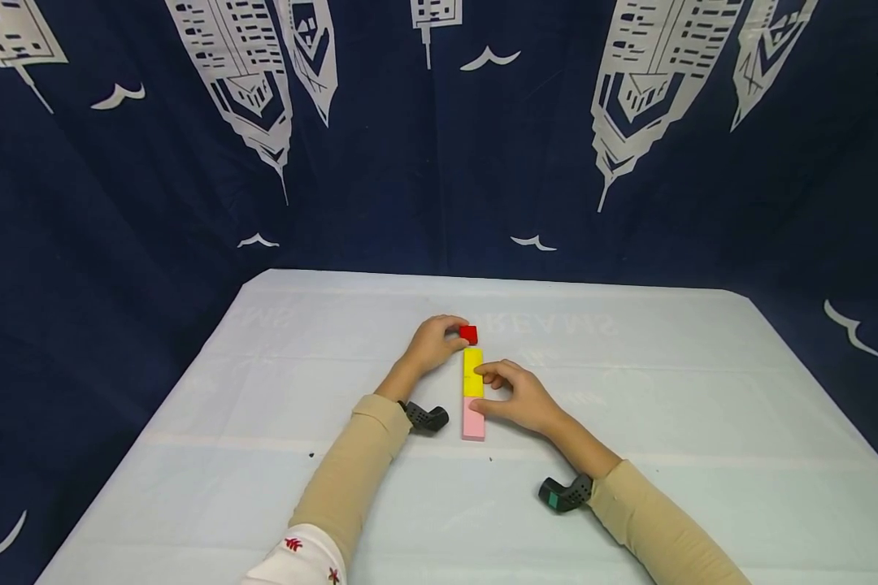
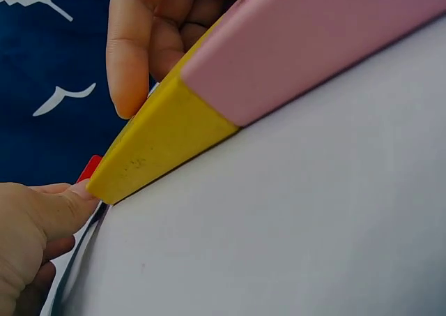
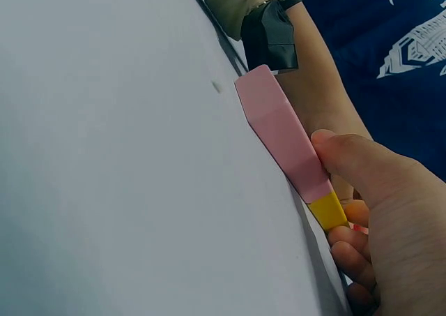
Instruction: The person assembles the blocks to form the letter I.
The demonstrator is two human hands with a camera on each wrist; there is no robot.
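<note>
My left hand [image 1: 432,344] pinches a small red block [image 1: 470,334] between thumb and fingers, just beyond the far end of a yellow block [image 1: 472,359]. End to end with the yellow one lies a pink block [image 1: 473,427] on the near side, forming one straight row on the table. From the right, my right hand [image 1: 524,400] reaches over the row, its index fingertip at the yellow block and its thumb at the pink one. In the right wrist view the thumb lies along the pink block's side [image 3: 287,138]. The red block is mostly hidden in both wrist views.
A white cloth covers the table [image 1: 227,487], with a dark speck [image 1: 310,455] left of the left forearm. Behind hangs a navy curtain [image 1: 439,162] with white building prints. Black wrist cameras [image 1: 426,418] sit on both wrists, over tan sleeves.
</note>
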